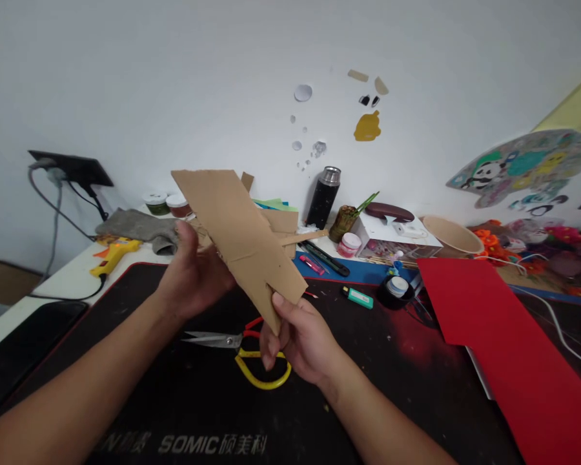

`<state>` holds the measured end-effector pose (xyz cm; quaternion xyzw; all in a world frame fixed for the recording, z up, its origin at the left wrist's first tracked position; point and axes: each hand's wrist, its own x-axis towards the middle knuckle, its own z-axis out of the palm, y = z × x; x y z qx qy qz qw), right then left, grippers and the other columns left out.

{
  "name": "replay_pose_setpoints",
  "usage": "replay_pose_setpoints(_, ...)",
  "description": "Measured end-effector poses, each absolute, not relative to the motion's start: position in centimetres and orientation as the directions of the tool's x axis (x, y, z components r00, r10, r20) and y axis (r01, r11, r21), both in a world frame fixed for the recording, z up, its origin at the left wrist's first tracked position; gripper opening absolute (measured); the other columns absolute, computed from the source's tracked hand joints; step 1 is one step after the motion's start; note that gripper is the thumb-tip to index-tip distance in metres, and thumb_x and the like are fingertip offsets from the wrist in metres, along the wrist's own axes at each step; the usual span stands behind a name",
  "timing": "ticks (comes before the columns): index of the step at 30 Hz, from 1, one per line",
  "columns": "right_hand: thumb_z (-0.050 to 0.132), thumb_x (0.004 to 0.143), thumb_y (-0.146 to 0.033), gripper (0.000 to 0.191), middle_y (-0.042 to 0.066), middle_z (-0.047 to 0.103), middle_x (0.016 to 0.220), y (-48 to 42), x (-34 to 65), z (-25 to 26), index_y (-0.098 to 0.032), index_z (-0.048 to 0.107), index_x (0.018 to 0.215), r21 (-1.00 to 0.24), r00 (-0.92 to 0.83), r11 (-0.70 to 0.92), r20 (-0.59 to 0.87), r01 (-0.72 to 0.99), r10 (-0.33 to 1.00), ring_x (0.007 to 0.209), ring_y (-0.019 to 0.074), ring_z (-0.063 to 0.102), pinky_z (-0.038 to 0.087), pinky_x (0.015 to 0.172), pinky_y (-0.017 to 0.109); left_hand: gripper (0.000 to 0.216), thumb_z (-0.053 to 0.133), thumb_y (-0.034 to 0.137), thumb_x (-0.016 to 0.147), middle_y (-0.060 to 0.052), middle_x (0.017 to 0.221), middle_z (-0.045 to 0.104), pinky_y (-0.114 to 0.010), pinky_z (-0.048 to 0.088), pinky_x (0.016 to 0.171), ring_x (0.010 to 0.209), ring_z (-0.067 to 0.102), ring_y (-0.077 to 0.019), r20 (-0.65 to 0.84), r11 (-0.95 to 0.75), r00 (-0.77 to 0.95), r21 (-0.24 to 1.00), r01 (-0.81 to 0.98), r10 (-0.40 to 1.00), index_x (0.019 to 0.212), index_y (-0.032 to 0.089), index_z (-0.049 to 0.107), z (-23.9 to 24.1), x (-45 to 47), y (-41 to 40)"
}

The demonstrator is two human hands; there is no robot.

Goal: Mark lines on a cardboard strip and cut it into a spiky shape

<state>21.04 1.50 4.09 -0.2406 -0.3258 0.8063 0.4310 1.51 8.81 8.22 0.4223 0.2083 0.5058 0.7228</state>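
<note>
A tan cardboard piece (237, 226) with a notched lower end is held up tilted in front of me. My right hand (303, 332) pinches its lower tip between thumb and fingers, beside the notch. My left hand (196, 274) is at the cardboard's left edge with the thumb raised and spread away from it. The left fingers reach behind the cardboard, so their tips are hidden, and I cannot tell whether they touch it. Below lie scissors (230, 340) with red and yellow handles on the black mat (184, 400), partly covered by my right fingers.
A yellow glue gun (113, 255) and a grey cloth (133, 226) lie at left. Behind are a black thermos (323, 197), a box cutter (326, 258) and cardboard scraps (285, 221). A green lighter-like item (358, 298) and red sheet (503, 342) lie at right.
</note>
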Motion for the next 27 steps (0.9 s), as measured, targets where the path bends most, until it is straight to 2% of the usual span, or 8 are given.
replay_pose_setpoints(3, 0.083, 0.093, -0.068, 0.052, -0.007, 0.058, 0.045, 1.2, 21.0, 4.5, -0.020, 0.065, 0.101, -0.695, -0.569, -0.438, -0.051, -0.569, 0.820, 0.038, 0.0162, 0.057, 0.050, 0.042, 0.023, 0.067, 0.086, 0.059, 0.093, -0.009, 0.157, 0.071, -0.053, 0.049, 0.124, 0.154, 0.057, -0.0414, 0.161, 0.140, 0.483, 0.837, -0.529, 0.860, 0.150, 0.025, 0.074, 7.0, 1.3, 8.9)
replay_pose_setpoints(6, 0.080, 0.095, -0.070, 0.052, -0.008, 0.053, 0.043, 0.8, 20.8, 4.6, -0.022, 0.062, 0.089, -0.684, -0.615, -0.466, -0.032, -0.561, 0.788, 0.037, 0.0153, 0.055, 0.049, 0.042, 0.023, 0.073, 0.097, 0.040, 0.084, -0.012, 0.162, 0.068, -0.054, 0.046, 0.127, 0.156, 0.055, -0.0385, 0.164, 0.151, 0.501, 0.835, -0.529, 0.850, 0.152, 0.028, 0.072, 6.0, 1.7, 8.8)
replay_pose_setpoints(9, 0.078, 0.094, -0.072, 0.055, -0.006, 0.054, 0.045, 0.7, 20.8, 4.4, -0.021, 0.062, 0.082, -0.674, -0.647, -0.499, -0.040, -0.545, 0.761, 0.039, 0.0153, 0.056, 0.048, 0.042, 0.023, 0.058, 0.101, 0.039, 0.077, -0.013, 0.147, 0.078, -0.054, 0.049, 0.124, 0.148, 0.064, -0.0370, 0.163, 0.141, 0.463, 0.821, -0.554, 0.871, 0.132, 0.029, 0.082, 5.8, 1.9, 9.0)
replay_pose_setpoints(12, 0.077, 0.090, -0.075, 0.057, -0.003, 0.062, 0.051, 0.9, 20.8, 3.9, -0.020, 0.066, 0.086, -0.660, -0.675, -0.556, -0.100, -0.505, 0.731, 0.042, 0.0163, 0.060, 0.049, 0.043, 0.024, 0.038, 0.102, 0.042, 0.076, -0.010, 0.119, 0.087, -0.046, 0.059, 0.112, 0.125, 0.077, -0.0339, 0.109, 0.096, 0.336, 0.837, -0.539, 0.936, 0.105, 0.024, 0.085, 6.6, 1.7, 9.4)
replay_pose_setpoints(16, 0.074, 0.089, -0.077, 0.061, 0.001, 0.068, 0.056, 1.2, 20.6, 3.2, -0.016, 0.072, 0.091, -0.723, -0.626, -0.570, -0.244, -0.392, 0.740, 0.044, 0.0160, 0.064, 0.050, 0.046, 0.024, 0.047, 0.096, 0.040, 0.080, -0.011, 0.123, 0.085, -0.041, 0.068, 0.090, 0.107, 0.081, -0.0315, 0.003, 0.026, 0.058, 0.874, -0.485, 0.998, 0.119, 0.020, 0.080, 8.0, 1.5, 10.0)
replay_pose_setpoints(20, 0.079, 0.087, -0.079, 0.064, -0.002, 0.064, 0.050, 1.5, 20.4, 3.1, -0.016, 0.072, 0.088, -0.846, -0.432, -0.423, -0.266, -0.325, 0.862, 0.041, 0.0146, 0.061, 0.045, 0.043, 0.021, 0.039, 0.090, 0.033, 0.079, -0.006, 0.108, 0.085, -0.039, 0.070, 0.076, 0.093, 0.081, -0.0282, -0.011, -0.087, -0.233, 0.911, -0.404, 0.972, 0.114, 0.022, 0.075, 9.0, 1.4, 10.3)
replay_pose_setpoints(24, 0.080, 0.088, -0.079, 0.062, -0.005, 0.062, 0.051, 1.8, 20.9, 3.9, -0.017, 0.072, 0.090, -0.903, -0.229, -0.236, -0.160, -0.359, 0.960, 0.039, 0.0113, 0.054, 0.042, 0.042, 0.020, 0.037, 0.086, 0.035, 0.080, -0.007, 0.110, 0.084, -0.045, 0.072, 0.079, 0.097, 0.082, -0.0315, 0.025, -0.123, -0.276, 0.932, -0.342, 0.961, 0.111, 0.023, 0.071, 9.3, 1.6, 10.2)
replay_pose_setpoints(27, 0.079, 0.089, -0.080, 0.064, -0.005, 0.065, 0.056, 1.9, 21.1, 4.2, -0.017, 0.073, 0.099, -0.911, -0.202, -0.191, -0.122, -0.367, 0.972, 0.040, 0.0112, 0.055, 0.042, 0.041, 0.020, 0.044, 0.088, 0.040, 0.079, -0.009, 0.113, 0.084, -0.047, 0.071, 0.084, 0.102, 0.082, -0.0333, 0.066, -0.151, -0.272, 0.940, -0.305, 0.960, 0.115, 0.022, 0.070, 9.0, 1.8, 10.0)
